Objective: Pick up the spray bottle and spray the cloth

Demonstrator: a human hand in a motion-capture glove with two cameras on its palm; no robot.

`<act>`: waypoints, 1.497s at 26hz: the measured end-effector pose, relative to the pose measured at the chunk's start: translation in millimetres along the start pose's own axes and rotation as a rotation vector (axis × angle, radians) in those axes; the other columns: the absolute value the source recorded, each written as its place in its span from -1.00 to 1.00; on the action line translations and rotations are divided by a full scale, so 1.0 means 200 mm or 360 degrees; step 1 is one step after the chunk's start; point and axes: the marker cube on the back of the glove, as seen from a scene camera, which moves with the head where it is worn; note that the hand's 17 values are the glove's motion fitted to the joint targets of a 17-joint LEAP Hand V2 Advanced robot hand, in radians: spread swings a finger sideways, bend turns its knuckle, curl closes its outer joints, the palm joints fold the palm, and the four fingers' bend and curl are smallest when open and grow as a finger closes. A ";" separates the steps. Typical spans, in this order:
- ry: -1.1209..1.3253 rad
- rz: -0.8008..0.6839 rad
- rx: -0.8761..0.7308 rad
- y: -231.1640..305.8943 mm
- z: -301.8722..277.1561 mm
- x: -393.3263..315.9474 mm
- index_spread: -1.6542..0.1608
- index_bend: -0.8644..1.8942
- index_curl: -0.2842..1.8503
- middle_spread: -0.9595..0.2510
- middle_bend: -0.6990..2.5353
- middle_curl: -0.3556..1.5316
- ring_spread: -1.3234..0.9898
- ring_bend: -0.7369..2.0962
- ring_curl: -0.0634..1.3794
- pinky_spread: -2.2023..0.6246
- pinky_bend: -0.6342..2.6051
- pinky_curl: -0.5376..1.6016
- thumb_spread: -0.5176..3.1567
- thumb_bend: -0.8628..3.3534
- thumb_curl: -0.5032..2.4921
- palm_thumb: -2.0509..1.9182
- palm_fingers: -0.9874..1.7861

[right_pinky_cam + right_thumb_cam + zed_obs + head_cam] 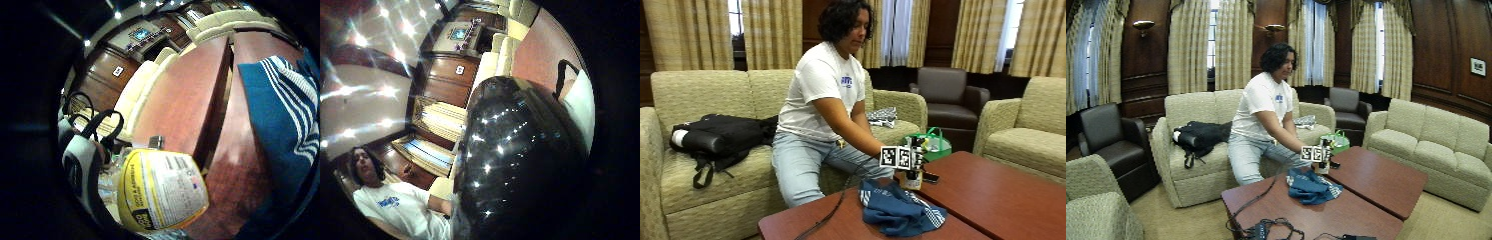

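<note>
The gloved right hand has its grip closed round the spray bottle — upright, base at or just above the desk. The blue striped cloth lies crumpled just beside it, nearer the desk's front edge — the nozzle must turn that way.

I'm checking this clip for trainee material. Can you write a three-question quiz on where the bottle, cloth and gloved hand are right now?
1. True or false: the blue striped cloth lies crumpled on the table.
2. Where is the spray bottle? A) lying on the sofa B) upright on the table beside the cloth C) on top of the cloth
3. Fill in: the gloved right hand is at the ____.

Key: 1 true; 2 B; 3 spray bottle, though whether its fingers grip it cannot be told.
</note>
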 end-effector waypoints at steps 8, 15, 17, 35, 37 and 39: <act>-0.0011 0.0019 -0.0051 0.01 0.00 0.01 0.54 -0.08 -0.16 0.22 -0.19 -0.03 -0.04 0.00 -0.24 0.34 -0.33 -0.13 -0.53 -0.60 -0.07 0.47 0.70; -0.0025 0.0094 -0.0070 0.03 -0.02 0.02 0.54 -0.12 -0.17 0.25 -0.20 -0.05 -0.03 0.01 -0.25 0.34 -0.34 -0.13 -0.50 -0.60 -0.07 0.47 0.68; -0.0026 0.0126 -0.0068 0.04 -0.02 0.03 0.53 -0.13 -0.17 0.26 -0.21 -0.06 -0.02 0.00 -0.25 0.35 -0.34 -0.13 -0.49 -0.60 -0.08 0.47 0.67; 0.0158 0.0243 -0.0215 0.13 -0.05 0.10 0.45 -0.28 -0.26 0.28 -0.33 -0.15 -0.01 -0.17 -0.35 0.53 -0.47 -0.17 -0.27 -0.63 -0.23 0.35 0.28; 0.0193 0.0239 -0.0255 0.13 -0.06 0.11 0.44 -0.29 -0.28 0.28 -0.36 -0.16 -0.01 -0.20 -0.36 0.55 -0.46 -0.16 -0.27 -0.63 -0.25 0.34 0.21; 0.0228 0.0237 -0.0302 0.14 -0.07 0.11 0.42 -0.30 -0.30 0.29 -0.39 -0.18 -0.01 -0.23 -0.38 0.57 -0.44 -0.16 -0.26 -0.63 -0.27 0.32 0.13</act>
